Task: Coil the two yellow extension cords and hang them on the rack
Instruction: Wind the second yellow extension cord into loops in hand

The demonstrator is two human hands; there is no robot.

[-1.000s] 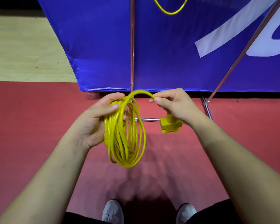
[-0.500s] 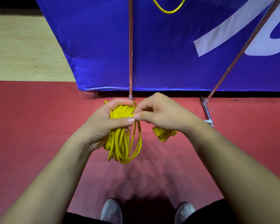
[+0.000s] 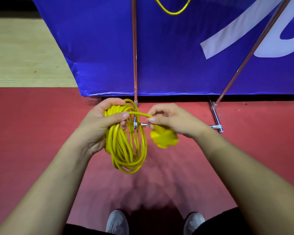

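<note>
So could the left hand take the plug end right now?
Probably not: the left hand grips the coil, so its fingers are full. The plug end hangs under the right hand, which pinches the cord just above it.

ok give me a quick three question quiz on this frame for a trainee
1. True or false: the yellow coil lies on the red floor.
2. The right hand pinches: A a shoe, B the cord's free end beside the plug block, C nothing.
3. Fill in: a second yellow loop hangs in front of the ___ banner.
Key: 1 false, the left hand grips the coil above the floor. 2 B. 3 blue.
</note>
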